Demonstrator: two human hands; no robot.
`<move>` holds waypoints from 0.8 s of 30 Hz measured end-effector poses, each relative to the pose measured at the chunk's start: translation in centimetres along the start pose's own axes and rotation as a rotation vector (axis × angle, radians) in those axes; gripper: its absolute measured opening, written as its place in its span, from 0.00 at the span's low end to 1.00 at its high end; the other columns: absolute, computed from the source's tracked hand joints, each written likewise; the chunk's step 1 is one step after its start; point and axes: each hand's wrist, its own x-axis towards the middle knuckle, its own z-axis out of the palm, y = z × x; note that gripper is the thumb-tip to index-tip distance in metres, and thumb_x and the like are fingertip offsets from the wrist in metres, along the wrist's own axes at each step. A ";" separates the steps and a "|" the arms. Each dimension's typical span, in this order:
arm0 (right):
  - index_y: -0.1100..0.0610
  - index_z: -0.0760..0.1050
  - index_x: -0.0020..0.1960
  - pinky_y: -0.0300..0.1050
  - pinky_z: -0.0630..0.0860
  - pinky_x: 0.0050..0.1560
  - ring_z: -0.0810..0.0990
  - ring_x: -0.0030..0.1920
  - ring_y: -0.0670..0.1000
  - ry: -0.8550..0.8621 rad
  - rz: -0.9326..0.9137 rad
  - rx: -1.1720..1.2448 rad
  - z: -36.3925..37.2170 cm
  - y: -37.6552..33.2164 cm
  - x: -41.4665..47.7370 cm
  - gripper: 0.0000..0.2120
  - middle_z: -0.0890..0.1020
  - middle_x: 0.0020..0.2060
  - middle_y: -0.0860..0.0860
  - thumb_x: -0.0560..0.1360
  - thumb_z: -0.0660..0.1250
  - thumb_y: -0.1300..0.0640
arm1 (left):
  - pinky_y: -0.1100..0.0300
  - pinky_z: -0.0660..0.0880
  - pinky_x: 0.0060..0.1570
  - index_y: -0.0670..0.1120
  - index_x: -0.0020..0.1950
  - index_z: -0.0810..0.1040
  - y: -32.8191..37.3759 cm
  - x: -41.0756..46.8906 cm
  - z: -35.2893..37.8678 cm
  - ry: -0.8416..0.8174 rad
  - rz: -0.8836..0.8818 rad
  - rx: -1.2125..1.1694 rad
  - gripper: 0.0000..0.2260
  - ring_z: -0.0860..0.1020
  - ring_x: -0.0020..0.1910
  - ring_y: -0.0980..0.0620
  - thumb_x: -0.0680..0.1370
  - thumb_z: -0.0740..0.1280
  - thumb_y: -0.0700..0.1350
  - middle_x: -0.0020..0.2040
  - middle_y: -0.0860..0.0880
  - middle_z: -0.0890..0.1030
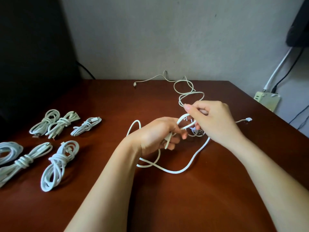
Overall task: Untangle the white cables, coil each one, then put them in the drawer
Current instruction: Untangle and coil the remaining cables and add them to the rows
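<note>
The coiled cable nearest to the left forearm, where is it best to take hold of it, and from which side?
Take the coiled cable at its wrapped waist, coming from above with the grip across the bundle. The turns are bound there, while the loops at both ends lie loose on the table and would probably splay.

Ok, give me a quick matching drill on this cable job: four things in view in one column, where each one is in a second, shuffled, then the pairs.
Things:
1. coiled bundles
2. thick white cable
3. thin cable
4. power strip

Places:
A. beyond the right edge of the table
B. in rows on the left of the table
C. gripped in the left hand
D. trails loose to the far edge of the table

Pairs: 1-B, 2-C, 3-D, 4-A
</note>
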 end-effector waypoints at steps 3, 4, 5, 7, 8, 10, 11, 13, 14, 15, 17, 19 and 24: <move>0.61 0.78 0.33 0.28 0.68 0.30 0.74 0.22 0.41 -0.010 0.013 0.042 0.0 -0.1 0.0 0.16 0.73 0.19 0.49 0.76 0.68 0.52 | 0.66 0.60 0.25 0.36 0.59 0.74 0.0 0.0 0.2 -0.021 -0.020 0.028 0.22 0.61 0.27 0.55 0.66 0.60 0.40 0.35 0.46 0.70; 0.62 0.78 0.34 0.29 0.68 0.29 0.74 0.21 0.41 -0.009 0.018 0.044 0.0 -0.1 0.0 0.16 0.74 0.19 0.50 0.75 0.68 0.52 | 0.65 0.61 0.25 0.38 0.58 0.75 0.1 -0.1 0.2 -0.037 -0.023 0.011 0.19 0.62 0.27 0.55 0.68 0.61 0.40 0.34 0.46 0.72; 0.62 0.79 0.35 0.30 0.69 0.28 0.75 0.21 0.40 -0.005 0.023 0.044 0.0 -0.2 0.0 0.15 0.75 0.20 0.51 0.75 0.69 0.52 | 0.65 0.61 0.25 0.39 0.58 0.75 0.3 -0.3 0.2 -0.050 -0.022 0.003 0.16 0.64 0.26 0.55 0.72 0.63 0.41 0.34 0.47 0.72; 0.61 0.80 0.36 0.36 0.72 0.29 0.76 0.22 0.41 0.007 0.037 0.068 0.0 -0.1 0.0 0.14 0.78 0.23 0.55 0.73 0.71 0.52 | 0.65 0.61 0.25 0.42 0.59 0.77 0.5 -0.5 0.2 -0.047 -0.018 0.029 0.11 0.65 0.25 0.57 0.80 0.61 0.45 0.32 0.48 0.72; 0.61 0.80 0.36 0.39 0.73 0.29 0.77 0.22 0.42 0.014 0.041 0.086 0.1 0.0 0.0 0.13 0.78 0.24 0.57 0.73 0.71 0.52 | 0.65 0.60 0.25 0.43 0.58 0.77 0.5 -0.5 0.2 -0.035 -0.018 0.050 0.12 0.65 0.24 0.57 0.81 0.59 0.47 0.31 0.48 0.72; 0.61 0.80 0.36 0.38 0.73 0.28 0.77 0.22 0.45 0.025 0.028 0.100 0.3 -0.1 0.0 0.13 0.78 0.24 0.59 0.72 0.72 0.52 | 0.67 0.58 0.23 0.46 0.53 0.79 0.4 -0.5 0.2 -0.017 -0.011 0.082 0.11 0.63 0.23 0.58 0.81 0.60 0.49 0.28 0.50 0.70; 0.61 0.80 0.36 0.36 0.72 0.27 0.76 0.21 0.45 0.031 0.016 0.099 0.5 -0.1 -0.1 0.13 0.78 0.24 0.58 0.71 0.72 0.52 | 0.67 0.58 0.22 0.46 0.53 0.78 0.4 -0.5 0.3 -0.014 -0.009 0.090 0.09 0.62 0.23 0.58 0.81 0.60 0.48 0.28 0.51 0.69; 0.62 0.79 0.35 0.35 0.70 0.25 0.74 0.20 0.46 0.049 -0.008 0.096 0.6 -0.1 -0.2 0.14 0.76 0.22 0.56 0.71 0.72 0.52 | 0.68 0.58 0.22 0.44 0.57 0.77 0.2 -0.5 0.3 -0.035 -0.015 0.096 0.08 0.62 0.23 0.59 0.81 0.61 0.43 0.27 0.52 0.67; 0.62 0.79 0.35 0.36 0.69 0.25 0.73 0.20 0.48 0.060 -0.019 0.093 0.7 0.0 -0.2 0.15 0.76 0.21 0.55 0.71 0.72 0.51 | 0.68 0.58 0.23 0.43 0.59 0.76 0.2 -0.6 0.2 -0.055 -0.010 0.096 0.09 0.63 0.24 0.59 0.80 0.62 0.40 0.28 0.53 0.67; 0.62 0.79 0.34 0.37 0.69 0.26 0.72 0.20 0.49 0.068 -0.028 0.092 0.7 0.0 -0.2 0.15 0.75 0.21 0.55 0.72 0.72 0.51 | 0.69 0.59 0.24 0.43 0.60 0.75 0.0 -0.6 0.0 -0.077 -0.001 0.093 0.10 0.64 0.25 0.59 0.80 0.62 0.36 0.29 0.54 0.69; 0.63 0.78 0.33 0.34 0.67 0.25 0.74 0.20 0.48 0.079 -0.044 0.088 0.6 0.0 -0.2 0.17 0.74 0.20 0.56 0.73 0.71 0.51 | 0.69 0.63 0.26 0.44 0.61 0.74 0.0 -0.6 -0.2 -0.127 0.009 0.078 0.14 0.66 0.27 0.60 0.79 0.60 0.31 0.32 0.54 0.70; 0.64 0.77 0.33 0.28 0.64 0.26 0.74 0.20 0.42 0.098 -0.070 0.057 0.4 -0.2 -0.3 0.17 0.74 0.20 0.56 0.73 0.71 0.53 | 0.69 0.65 0.27 0.42 0.62 0.73 0.0 -0.7 -0.3 -0.162 -0.004 0.031 0.15 0.66 0.27 0.60 0.78 0.59 0.30 0.35 0.53 0.69; 0.60 0.75 0.35 0.24 0.63 0.28 0.73 0.25 0.37 0.182 -0.196 0.057 -0.1 -0.4 -0.3 0.11 0.73 0.27 0.45 0.75 0.70 0.60 | 0.69 0.64 0.26 0.42 0.61 0.71 0.2 -0.5 -0.5 -0.166 -0.024 -0.110 0.20 0.65 0.27 0.59 0.69 0.60 0.33 0.35 0.51 0.68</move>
